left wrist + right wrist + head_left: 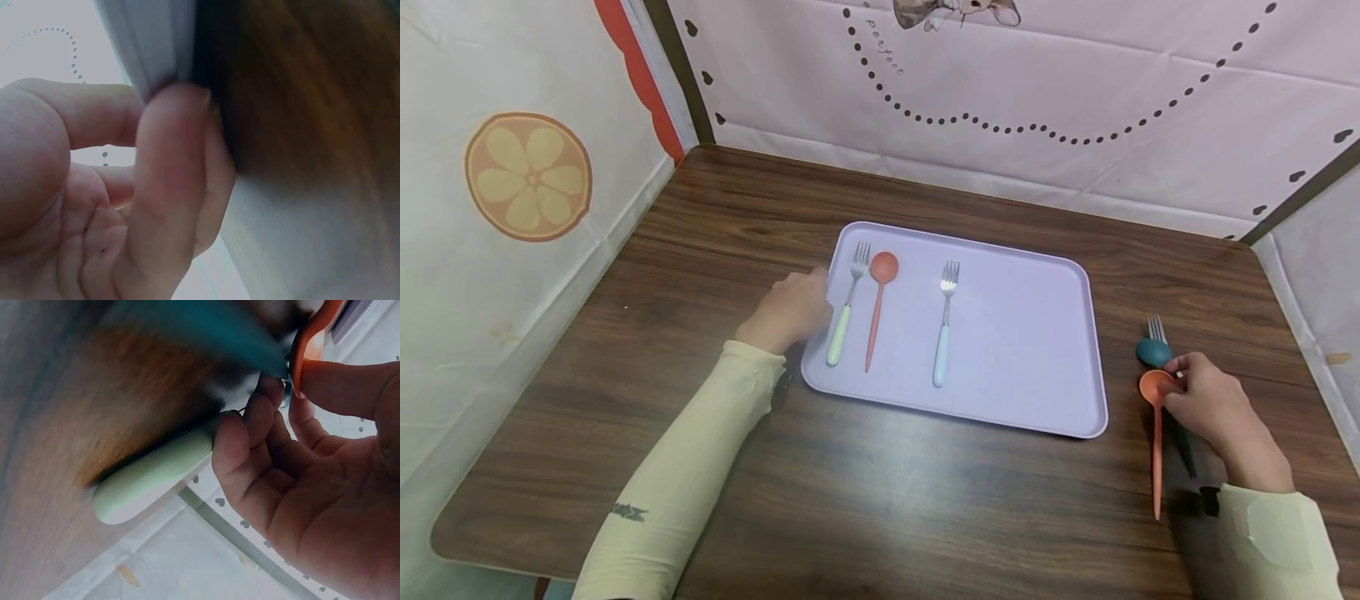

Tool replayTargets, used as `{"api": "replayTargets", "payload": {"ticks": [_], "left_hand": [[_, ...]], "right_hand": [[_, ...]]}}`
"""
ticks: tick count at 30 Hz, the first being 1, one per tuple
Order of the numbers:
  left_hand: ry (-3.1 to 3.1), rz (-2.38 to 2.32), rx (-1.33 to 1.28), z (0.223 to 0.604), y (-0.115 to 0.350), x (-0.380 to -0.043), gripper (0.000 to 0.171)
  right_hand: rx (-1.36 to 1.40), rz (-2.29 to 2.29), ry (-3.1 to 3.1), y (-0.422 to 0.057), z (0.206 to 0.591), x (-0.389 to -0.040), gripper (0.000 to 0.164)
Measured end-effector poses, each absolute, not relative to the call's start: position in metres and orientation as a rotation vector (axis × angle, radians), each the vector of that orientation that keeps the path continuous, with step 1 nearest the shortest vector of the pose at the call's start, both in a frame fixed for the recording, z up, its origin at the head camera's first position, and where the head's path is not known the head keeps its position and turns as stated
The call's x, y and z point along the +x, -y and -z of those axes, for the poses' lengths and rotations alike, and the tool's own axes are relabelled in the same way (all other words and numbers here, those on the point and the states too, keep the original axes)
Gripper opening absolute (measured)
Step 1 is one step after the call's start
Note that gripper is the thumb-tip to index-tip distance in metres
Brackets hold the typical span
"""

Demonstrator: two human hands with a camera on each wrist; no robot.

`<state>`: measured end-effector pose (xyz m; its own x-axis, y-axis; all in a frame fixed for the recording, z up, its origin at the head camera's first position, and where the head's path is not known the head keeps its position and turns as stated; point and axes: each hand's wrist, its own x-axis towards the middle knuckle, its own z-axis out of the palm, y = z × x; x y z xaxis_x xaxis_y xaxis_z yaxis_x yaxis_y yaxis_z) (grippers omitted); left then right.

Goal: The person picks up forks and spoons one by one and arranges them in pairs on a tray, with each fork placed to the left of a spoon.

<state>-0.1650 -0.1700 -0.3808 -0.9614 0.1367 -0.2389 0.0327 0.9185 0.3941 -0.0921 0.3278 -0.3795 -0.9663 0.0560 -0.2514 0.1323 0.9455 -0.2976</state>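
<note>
At the left rim of the lilac tray, my left hand grips the edge between thumb and fingers. On the tray lie a fork with a pale green handle, a red spoon and a fork with a light blue handle. My right hand, right of the tray, pinches an orange spoon near its bowl. A teal spoon lies just behind that bowl, overlapping another fork. In the right wrist view, a pale green handle runs under the curled fingers.
The brown wooden table carries everything. A pink patterned cloth hangs along its far edge. Another cloth with an orange-slice print hangs on the left, and more pale cloth borders the right side.
</note>
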Motion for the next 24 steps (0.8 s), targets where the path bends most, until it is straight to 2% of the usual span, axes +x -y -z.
{"api": "replayTargets", "payload": {"ticks": [8,24], "left_hand": [[-2.811,-0.569,0.121,0.3796,0.1690,-0.1644,0.038],[-2.797,-0.580,0.105,0.3796,0.1692,-0.1640,0.036]], "right_hand": [[0.129,0.497,-2.903,-0.3294,0.3808,-0.0905,0.052],[0.230,0.541,-3.058,-0.3218,0.3776,-0.0870,0.024]]}}
